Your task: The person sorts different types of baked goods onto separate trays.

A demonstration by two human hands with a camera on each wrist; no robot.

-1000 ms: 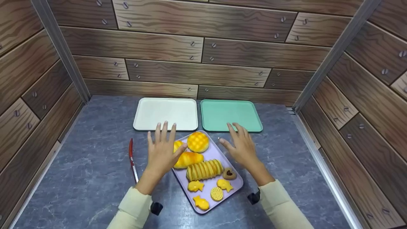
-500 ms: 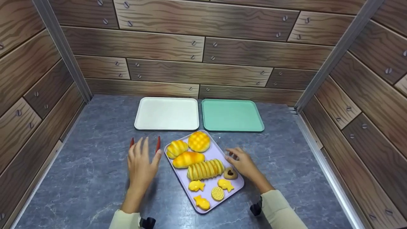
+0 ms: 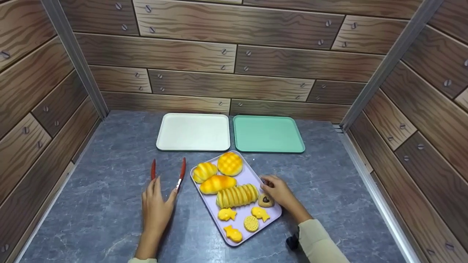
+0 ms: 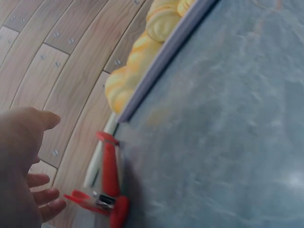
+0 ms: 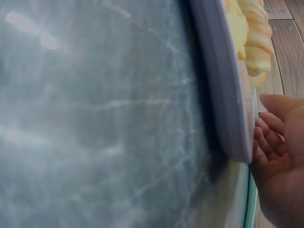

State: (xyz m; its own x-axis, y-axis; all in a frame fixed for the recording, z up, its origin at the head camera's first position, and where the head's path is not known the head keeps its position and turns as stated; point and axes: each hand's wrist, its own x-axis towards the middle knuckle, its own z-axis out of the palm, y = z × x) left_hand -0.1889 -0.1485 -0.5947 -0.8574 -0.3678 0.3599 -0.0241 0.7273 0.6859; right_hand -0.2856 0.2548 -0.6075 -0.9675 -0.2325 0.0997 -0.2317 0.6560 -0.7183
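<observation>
My left hand (image 3: 157, 208) hovers over the lower part of a pair of tongs (image 3: 182, 168) with red ends, its thumb and fingers spread around it. In the left wrist view the tongs (image 4: 110, 173) lie beyond the fingers, with a gap between. My right hand (image 3: 279, 191) is at the right rim of a lilac tray (image 3: 248, 175), fingers loosely bent, just above a heart-shaped cookie (image 3: 266, 200). The right wrist view shows its fingers close beside the tray edge (image 5: 223, 90); I cannot tell whether they touch it.
On the lilac tray lie a round bun (image 3: 230, 164), several bread rolls (image 3: 218, 184), fish-shaped crackers (image 3: 233, 233) and a round biscuit (image 3: 251, 223). Behind stand a white tray (image 3: 193, 131) and a green tray (image 3: 268, 134). Wood-patterned walls (image 3: 234, 58) enclose the table.
My left hand has moved left and back toward me, from over the bread to the tongs. My right hand has come down to the lilac tray's right rim, its fingers bending.
</observation>
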